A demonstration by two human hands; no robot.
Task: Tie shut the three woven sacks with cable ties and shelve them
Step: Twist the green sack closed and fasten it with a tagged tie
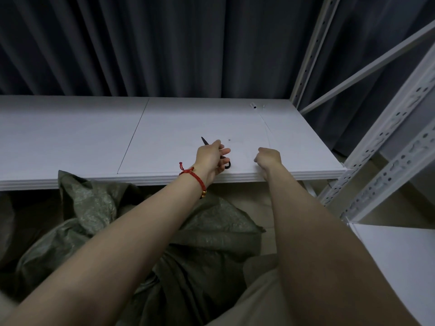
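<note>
Olive-green woven sacks (pixel 207 234) lie crumpled on the floor below the white shelf board (pixel 70 137), their mouths loose. My left hand (pixel 211 158), with a red cord bracelet on its wrist, rests on the board near its front edge and grips dark scissors (pixel 204 140). The blade tip points away and a handle loop shows under the fingers. My right hand (pixel 268 158) is curled just to the right. It sits at the near end of a thin white cable tie (pixel 267 128) that runs back across the board, and it seems to pinch the tie.
Small white bits (pixel 253 105) lie at the board's far right corner. Perforated white rack uprights (pixel 386 142) and a diagonal brace stand on the right, with a lower white shelf (pixel 395 250) beside me. A dark pleated curtain (pixel 164 43) hangs behind.
</note>
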